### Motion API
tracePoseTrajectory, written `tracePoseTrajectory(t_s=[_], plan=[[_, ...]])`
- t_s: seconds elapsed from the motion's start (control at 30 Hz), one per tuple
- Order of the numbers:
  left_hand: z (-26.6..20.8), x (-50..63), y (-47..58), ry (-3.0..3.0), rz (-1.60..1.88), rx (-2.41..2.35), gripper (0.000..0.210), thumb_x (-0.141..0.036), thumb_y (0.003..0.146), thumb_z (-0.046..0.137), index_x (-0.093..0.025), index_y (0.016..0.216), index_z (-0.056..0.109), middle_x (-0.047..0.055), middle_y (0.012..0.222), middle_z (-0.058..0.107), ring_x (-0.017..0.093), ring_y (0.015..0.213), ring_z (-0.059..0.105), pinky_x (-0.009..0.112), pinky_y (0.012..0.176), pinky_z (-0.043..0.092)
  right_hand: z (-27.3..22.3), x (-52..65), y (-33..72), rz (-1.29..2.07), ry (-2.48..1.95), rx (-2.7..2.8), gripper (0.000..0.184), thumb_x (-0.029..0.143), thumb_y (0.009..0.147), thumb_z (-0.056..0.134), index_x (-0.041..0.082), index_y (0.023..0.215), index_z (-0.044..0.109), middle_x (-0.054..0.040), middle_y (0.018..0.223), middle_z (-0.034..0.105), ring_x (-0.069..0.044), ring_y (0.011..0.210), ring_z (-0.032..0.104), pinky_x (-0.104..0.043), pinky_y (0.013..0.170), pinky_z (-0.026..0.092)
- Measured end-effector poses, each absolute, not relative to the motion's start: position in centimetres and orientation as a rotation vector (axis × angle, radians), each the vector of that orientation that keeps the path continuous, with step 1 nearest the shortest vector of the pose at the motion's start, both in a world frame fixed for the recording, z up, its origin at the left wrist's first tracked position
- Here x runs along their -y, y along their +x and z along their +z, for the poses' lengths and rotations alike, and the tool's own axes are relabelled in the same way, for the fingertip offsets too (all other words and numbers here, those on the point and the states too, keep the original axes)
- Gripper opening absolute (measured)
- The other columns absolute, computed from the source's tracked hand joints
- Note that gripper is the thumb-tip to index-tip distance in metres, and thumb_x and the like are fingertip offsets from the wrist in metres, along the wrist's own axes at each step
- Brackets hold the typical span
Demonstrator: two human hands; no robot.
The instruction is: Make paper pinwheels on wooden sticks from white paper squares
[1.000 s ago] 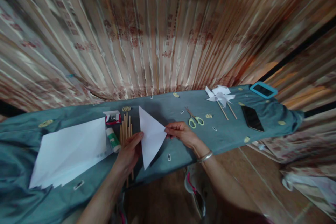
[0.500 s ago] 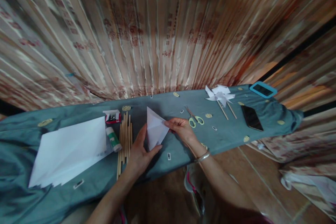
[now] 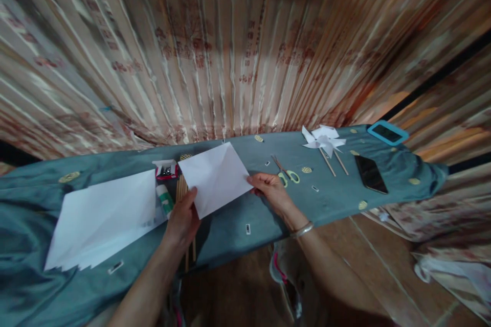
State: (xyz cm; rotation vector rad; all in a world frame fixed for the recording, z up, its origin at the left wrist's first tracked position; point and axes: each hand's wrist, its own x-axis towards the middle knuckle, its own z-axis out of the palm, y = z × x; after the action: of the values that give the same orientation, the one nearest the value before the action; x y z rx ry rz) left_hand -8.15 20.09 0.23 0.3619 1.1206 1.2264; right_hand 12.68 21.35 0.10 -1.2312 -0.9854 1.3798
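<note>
A white square of paper (image 3: pixel 217 179), spread flat and faintly creased, is held up over the table between my two hands. My left hand (image 3: pixel 184 214) pinches its lower left edge, thumb on top. At the right corner, my right hand (image 3: pixel 268 189) grips the paper between thumb and fingers. Wooden sticks (image 3: pixel 181 190) lie partly hidden beneath the paper and my left hand. Just right of my right hand are scissors (image 3: pixel 286 173) with pale green handles. A green and white glue stick (image 3: pixel 164 200) lies left of my left hand.
White paper sheets (image 3: pixel 107 214) are stacked at left, beside a small red box (image 3: pixel 166 169) of dark pieces. Two paper pinwheels (image 3: pixel 325 142) on sticks, a black phone (image 3: pixel 371 173) and a blue-framed device (image 3: pixel 387 133) lie right. A curtain (image 3: pixel 238 51) hangs behind the cloth-covered table (image 3: pixel 230 235).
The paper has gone from a folded triangle to an opened square. My left hand has moved left with its edge, now covering part of the sticks; my right hand keeps its corner.
</note>
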Motion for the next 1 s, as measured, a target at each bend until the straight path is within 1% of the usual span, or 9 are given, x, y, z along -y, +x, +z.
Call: tracePoseTrajectory(t_s=[0.13,0.33,0.47,0.53,0.63,0.73,0.8,0.87,1.0], plan=[[1.2,-20.4,-8.4,0.276,1.201,-1.095,0.022,-0.017,0.086,0.053,-0.015,0.106,0.064,0.005,0.092,0.075,0.019,0.090,0.071,0.030,0.082,0.057,-0.9,-21.4,12.7,1.370,-1.303,1.044,0.040,0.057,0.057,0.080,0.020,0.053,0.065,0.0031,0.048,0.058,-0.008,0.044,0.043,-0.024,0.047,0.028],[1.6,-20.0,-8.6,0.362,1.205,-1.049,0.027,-0.022,0.082,0.060,-0.015,0.108,0.064,0.005,0.091,0.075,0.021,0.087,0.070,0.031,0.080,0.057,-0.6,-21.3,13.6,1.402,-1.284,1.140,0.040,0.057,0.057,0.080,0.019,0.056,0.066,0.0035,0.051,0.060,-0.008,0.046,0.045,-0.024,0.049,0.031],[1.1,-20.0,-9.4,0.550,1.195,-1.152,0.030,-0.032,0.070,0.074,-0.015,0.094,0.070,0.005,0.079,0.074,0.022,0.073,0.069,0.027,0.063,0.055,-0.1,-21.2,15.4,1.472,-1.248,1.283,0.037,0.054,0.057,0.080,0.019,0.058,0.068,0.0042,0.050,0.059,-0.009,0.048,0.047,-0.023,0.050,0.033],[0.6,-20.0,-9.9,0.739,1.153,-1.332,0.024,-0.029,0.061,0.082,-0.015,0.078,0.072,0.003,0.065,0.071,0.019,0.061,0.064,0.022,0.052,0.049,-0.2,-21.2,16.3,1.450,-1.263,1.341,0.036,0.053,0.060,0.080,0.019,0.059,0.068,0.0041,0.049,0.058,-0.009,0.048,0.047,-0.023,0.050,0.033],[0.1,-19.8,-10.4,1.042,1.048,-1.508,0.022,-0.030,0.057,0.083,-0.015,0.056,0.067,-0.001,0.044,0.057,0.013,0.044,0.051,0.020,0.040,0.037,-0.8,-21.1,17.6,1.358,-1.301,1.447,0.034,0.052,0.066,0.076,0.019,0.060,0.069,0.0023,0.051,0.060,-0.011,0.049,0.049,-0.025,0.052,0.035],[0.0,-19.7,-10.3,1.147,1.040,-1.557,0.024,-0.035,0.060,0.080,-0.016,0.055,0.066,-0.003,0.038,0.049,0.012,0.038,0.043,0.022,0.036,0.032,-1.1,-21.0,19.3,0.962,-1.523,1.555,0.026,0.044,0.078,0.068,0.019,0.075,0.072,-0.0034,0.068,0.069,-0.016,0.061,0.059,-0.028,0.059,0.039],[-0.1,-19.9,-10.1,1.100,1.094,-1.588,0.025,-0.039,0.062,0.078,-0.017,0.059,0.067,-0.003,0.041,0.052,0.013,0.038,0.046,0.023,0.035,0.035,-1.0,-20.9,20.6,0.459,-1.846,1.591,0.022,0.035,0.085,0.063,0.018,0.095,0.071,-0.0096,0.087,0.072,-0.021,0.076,0.063,-0.030,0.068,0.041],[-0.1,-20.2,-9.8,1.032,1.156,-1.581,0.027,-0.042,0.063,0.075,-0.017,0.062,0.067,-0.001,0.045,0.056,0.015,0.040,0.050,0.024,0.037,0.041,-0.9,-20.8,21.7,0.114,-2.152,1.675,0.027,0.029,0.088,0.059,0.013,0.109,0.067,-0.0154,0.097,0.072,-0.025,0.087,0.065,-0.032,0.073,0.042],[-0.1,-20.5,-9.1,0.893,1.271,-1.434,0.031,-0.042,0.060,0.075,-0.015,0.076,0.070,0.004,0.071,0.069,0.018,0.056,0.061,0.027,0.045,0.052,-0.8,-20.8,22.3,-0.137,-2.427,1.848,0.028,0.028,0.091,0.055,0.010,0.110,0.064,-0.0191,0.096,0.071,-0.028,0.091,0.066,-0.032,0.074,0.043]])
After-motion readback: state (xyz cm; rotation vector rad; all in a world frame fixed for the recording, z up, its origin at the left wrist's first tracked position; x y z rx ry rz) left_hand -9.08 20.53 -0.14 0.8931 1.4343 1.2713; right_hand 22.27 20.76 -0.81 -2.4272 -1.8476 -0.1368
